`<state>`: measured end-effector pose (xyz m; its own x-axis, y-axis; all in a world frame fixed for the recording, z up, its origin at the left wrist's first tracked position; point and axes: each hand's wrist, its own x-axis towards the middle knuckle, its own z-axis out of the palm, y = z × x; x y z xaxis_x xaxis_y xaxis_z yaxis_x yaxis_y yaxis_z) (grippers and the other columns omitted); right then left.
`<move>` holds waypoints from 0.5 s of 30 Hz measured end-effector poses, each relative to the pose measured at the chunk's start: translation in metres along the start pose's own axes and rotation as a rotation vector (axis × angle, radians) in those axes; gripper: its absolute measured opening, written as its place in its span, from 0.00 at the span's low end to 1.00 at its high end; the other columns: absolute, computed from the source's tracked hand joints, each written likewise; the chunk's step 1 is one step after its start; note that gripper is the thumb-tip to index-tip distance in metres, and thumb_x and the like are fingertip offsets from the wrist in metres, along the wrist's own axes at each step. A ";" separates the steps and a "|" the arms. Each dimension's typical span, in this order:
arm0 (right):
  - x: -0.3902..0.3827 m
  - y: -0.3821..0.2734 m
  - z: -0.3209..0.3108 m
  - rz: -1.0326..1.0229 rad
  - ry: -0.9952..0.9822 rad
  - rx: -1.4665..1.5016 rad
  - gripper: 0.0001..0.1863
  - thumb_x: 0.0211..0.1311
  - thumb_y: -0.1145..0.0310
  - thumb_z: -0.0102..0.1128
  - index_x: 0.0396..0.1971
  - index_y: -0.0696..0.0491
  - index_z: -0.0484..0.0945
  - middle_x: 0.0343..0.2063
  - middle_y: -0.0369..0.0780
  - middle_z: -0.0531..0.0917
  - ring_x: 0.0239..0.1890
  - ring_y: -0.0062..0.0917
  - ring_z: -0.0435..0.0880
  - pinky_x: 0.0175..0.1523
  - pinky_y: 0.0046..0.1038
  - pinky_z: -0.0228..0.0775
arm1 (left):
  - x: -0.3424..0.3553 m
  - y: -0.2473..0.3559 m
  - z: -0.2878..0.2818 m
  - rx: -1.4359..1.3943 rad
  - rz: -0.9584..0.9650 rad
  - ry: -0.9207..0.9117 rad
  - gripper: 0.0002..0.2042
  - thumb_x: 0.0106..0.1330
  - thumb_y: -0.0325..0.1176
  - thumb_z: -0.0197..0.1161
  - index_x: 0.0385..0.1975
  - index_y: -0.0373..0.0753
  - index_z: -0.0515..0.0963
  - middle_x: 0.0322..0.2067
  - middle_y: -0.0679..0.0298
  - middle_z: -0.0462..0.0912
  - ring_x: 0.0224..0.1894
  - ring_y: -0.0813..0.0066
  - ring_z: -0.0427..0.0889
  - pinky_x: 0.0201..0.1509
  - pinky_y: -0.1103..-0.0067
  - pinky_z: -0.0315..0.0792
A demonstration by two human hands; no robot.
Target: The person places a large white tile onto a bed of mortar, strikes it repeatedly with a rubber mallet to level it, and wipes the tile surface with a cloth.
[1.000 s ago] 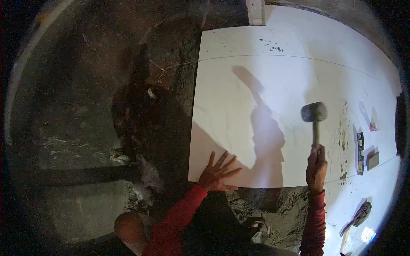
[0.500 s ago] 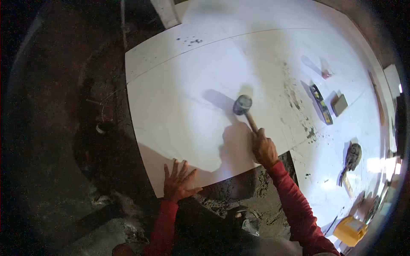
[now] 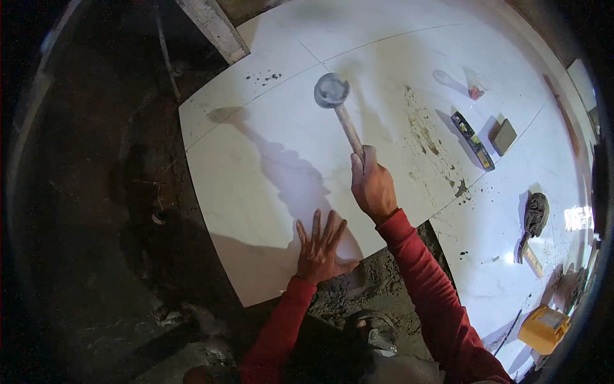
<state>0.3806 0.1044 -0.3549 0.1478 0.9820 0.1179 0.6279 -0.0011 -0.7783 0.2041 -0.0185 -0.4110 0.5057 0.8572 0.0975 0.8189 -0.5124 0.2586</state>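
White and shiny, the big floor tile (image 3: 281,160) lies flat with dark dirt on its left side and sandy ground at its near edge. The left hand (image 3: 322,246) rests flat on the near edge of this tile, fingers spread wide, holding nothing. The right hand (image 3: 373,185) is closed tight around the wooden handle of a rubber mallet (image 3: 340,112). The mallet points up and away from the hand, and its round grey head sits over the far part of the tile, well apart from the left hand. To the right, on other white tiles, lie a small level (image 3: 473,141), a dark square block (image 3: 503,136), a crumpled rag (image 3: 536,214) and a yellow box (image 3: 543,328).
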 end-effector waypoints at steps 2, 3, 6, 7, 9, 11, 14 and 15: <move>0.004 0.017 0.005 -0.009 0.033 0.054 0.13 0.74 0.59 0.47 0.40 0.55 0.64 0.18 0.58 0.78 0.24 0.58 0.78 0.29 0.55 0.67 | 0.006 0.005 -0.001 0.041 0.004 -0.037 0.53 0.51 0.76 0.58 0.72 0.45 0.58 0.74 0.52 0.50 0.75 0.41 0.45 0.66 0.30 0.34; 0.006 0.038 0.014 0.067 -0.055 -0.060 0.13 0.74 0.59 0.47 0.41 0.55 0.64 0.18 0.58 0.77 0.24 0.59 0.78 0.29 0.55 0.67 | 0.009 0.009 -0.003 0.035 0.010 -0.036 0.53 0.51 0.76 0.58 0.72 0.45 0.58 0.74 0.52 0.50 0.75 0.41 0.45 0.66 0.30 0.34; 0.008 0.023 0.013 0.107 -0.100 -0.101 0.14 0.74 0.58 0.46 0.41 0.55 0.63 0.18 0.56 0.79 0.24 0.58 0.79 0.29 0.53 0.70 | 0.011 0.008 -0.006 0.014 -0.023 -0.071 0.52 0.50 0.75 0.59 0.72 0.47 0.59 0.74 0.54 0.49 0.75 0.42 0.45 0.66 0.30 0.35; 0.007 0.006 0.008 0.073 -0.055 -0.027 0.15 0.74 0.56 0.46 0.40 0.54 0.62 0.19 0.55 0.80 0.24 0.56 0.80 0.29 0.51 0.73 | 0.008 0.008 -0.005 0.001 -0.028 -0.059 0.52 0.49 0.75 0.60 0.72 0.47 0.59 0.75 0.55 0.49 0.75 0.42 0.44 0.65 0.30 0.35; 0.005 0.000 0.010 0.053 -0.036 -0.004 0.16 0.74 0.54 0.45 0.40 0.54 0.62 0.19 0.54 0.80 0.23 0.56 0.81 0.28 0.51 0.73 | 0.005 0.005 -0.003 -0.009 -0.035 -0.049 0.53 0.48 0.75 0.61 0.71 0.48 0.60 0.75 0.56 0.49 0.76 0.43 0.43 0.65 0.30 0.35; 0.012 0.021 0.027 0.034 -0.036 -0.082 0.15 0.73 0.57 0.48 0.41 0.55 0.63 0.19 0.57 0.79 0.23 0.58 0.79 0.29 0.55 0.70 | 0.009 0.005 -0.001 -0.007 -0.027 -0.047 0.55 0.44 0.76 0.63 0.71 0.48 0.60 0.75 0.57 0.49 0.76 0.43 0.42 0.65 0.30 0.35; 0.024 0.014 0.033 0.039 -0.047 -0.136 0.15 0.73 0.57 0.49 0.41 0.55 0.63 0.18 0.56 0.79 0.23 0.57 0.80 0.28 0.54 0.70 | 0.012 0.005 -0.002 -0.004 -0.041 -0.135 0.56 0.42 0.76 0.65 0.72 0.49 0.59 0.75 0.57 0.49 0.76 0.43 0.42 0.65 0.30 0.35; 0.029 -0.008 0.033 0.012 -0.002 -0.066 0.15 0.73 0.57 0.48 0.42 0.55 0.63 0.18 0.56 0.79 0.23 0.56 0.80 0.28 0.54 0.71 | 0.011 -0.001 -0.009 0.016 -0.047 -0.135 0.56 0.42 0.76 0.65 0.72 0.49 0.59 0.75 0.57 0.49 0.76 0.43 0.42 0.65 0.30 0.35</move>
<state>0.3548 0.1394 -0.3651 0.1540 0.9823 0.1071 0.6748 -0.0254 -0.7376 0.2065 -0.0079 -0.4019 0.4979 0.8660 -0.0450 0.8461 -0.4738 0.2440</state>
